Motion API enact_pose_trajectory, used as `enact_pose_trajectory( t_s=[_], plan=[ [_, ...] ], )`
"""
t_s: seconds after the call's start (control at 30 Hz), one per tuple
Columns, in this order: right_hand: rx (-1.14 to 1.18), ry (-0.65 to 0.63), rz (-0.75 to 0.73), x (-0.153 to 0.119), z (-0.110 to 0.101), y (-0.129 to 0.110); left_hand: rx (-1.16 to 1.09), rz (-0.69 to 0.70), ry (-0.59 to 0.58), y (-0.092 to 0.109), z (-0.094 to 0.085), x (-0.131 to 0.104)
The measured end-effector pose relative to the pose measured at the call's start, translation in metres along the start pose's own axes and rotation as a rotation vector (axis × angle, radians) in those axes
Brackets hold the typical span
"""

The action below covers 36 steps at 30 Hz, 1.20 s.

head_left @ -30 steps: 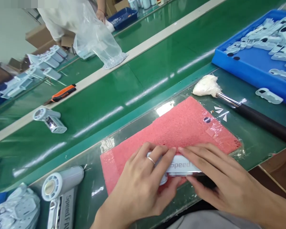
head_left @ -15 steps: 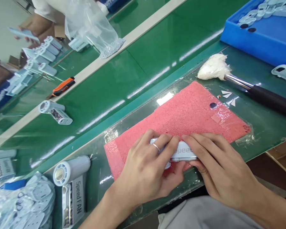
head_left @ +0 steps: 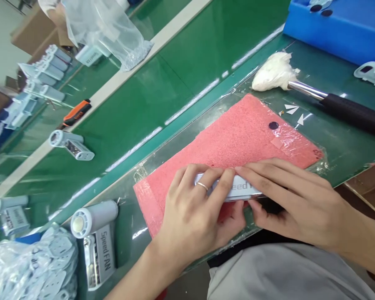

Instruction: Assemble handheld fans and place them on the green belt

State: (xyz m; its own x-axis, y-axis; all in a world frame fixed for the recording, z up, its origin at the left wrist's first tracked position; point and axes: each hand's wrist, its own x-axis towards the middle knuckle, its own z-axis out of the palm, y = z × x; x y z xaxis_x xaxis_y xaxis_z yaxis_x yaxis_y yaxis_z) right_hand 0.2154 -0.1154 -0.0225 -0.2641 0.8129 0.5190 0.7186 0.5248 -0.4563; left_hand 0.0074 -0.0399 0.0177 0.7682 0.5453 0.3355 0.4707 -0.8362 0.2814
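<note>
A light-blue fan housing [head_left: 242, 187] with grey lettering, part of it readable as "eed", lies over the near edge of a pink foam pad [head_left: 218, 137]. My left hand [head_left: 196, 204], a ring on one finger, grips its left part, fingers on top and thumb below. Gripping the right end is my right hand [head_left: 287, 200], its fingers laid along the top and its thumb under the near side. Both hands cover much of the housing, so its ends are hidden. A dark round disc [head_left: 273, 125] sits on the pad's far right part.
Left of the pad stands a "SpeedFAN" unit [head_left: 101, 254], beside a plastic bag of light-blue parts [head_left: 46, 266]. Behind the pad lies a black-handled tool [head_left: 346, 108] with a white wrapped head. A blue tray [head_left: 334, 39] is at upper right; an orange-black tool [head_left: 77, 112] lies across the conveyor.
The view has shifted slightly. My right hand has moved a little along the housing, its thumb now lower and farther from the left hand. Both hands keep hold.
</note>
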Motion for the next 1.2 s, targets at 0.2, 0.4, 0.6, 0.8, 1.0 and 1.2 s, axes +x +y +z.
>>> enact_pose_trajectory(
  t_s=[0.2, 0.4, 0.6, 0.8, 1.0, 1.2],
  plan=[
    [-0.048, 0.034, 0.006, -0.0017, 0.0057, -0.0014, 0.049, 0.034, 0.052, 0.0008, 0.0029, 0.0019],
    [-0.05, 0.037, -0.014, -0.0065, 0.0086, 0.0008, 0.046, 0.053, 0.082, -0.0008, 0.0054, 0.0016],
    [-0.042, 0.04, -0.001, -0.0056, 0.0089, 0.0003, 0.042, 0.05, 0.068, -0.0012, 0.0038, 0.002],
    [-0.045, 0.019, 0.015, -0.0046, 0.0084, 0.0007, 0.007, 0.056, 0.058, -0.003, 0.0039, 0.0022],
    [-0.062, 0.02, 0.005, -0.0053, 0.0085, 0.001, 0.023, 0.052, 0.058, -0.0032, 0.0049, 0.0009],
    [-0.09, -0.03, 0.017, -0.0063, 0.0077, 0.0018, 0.05, 0.079, 0.061, -0.0049, 0.0055, -0.0004]
  ],
)
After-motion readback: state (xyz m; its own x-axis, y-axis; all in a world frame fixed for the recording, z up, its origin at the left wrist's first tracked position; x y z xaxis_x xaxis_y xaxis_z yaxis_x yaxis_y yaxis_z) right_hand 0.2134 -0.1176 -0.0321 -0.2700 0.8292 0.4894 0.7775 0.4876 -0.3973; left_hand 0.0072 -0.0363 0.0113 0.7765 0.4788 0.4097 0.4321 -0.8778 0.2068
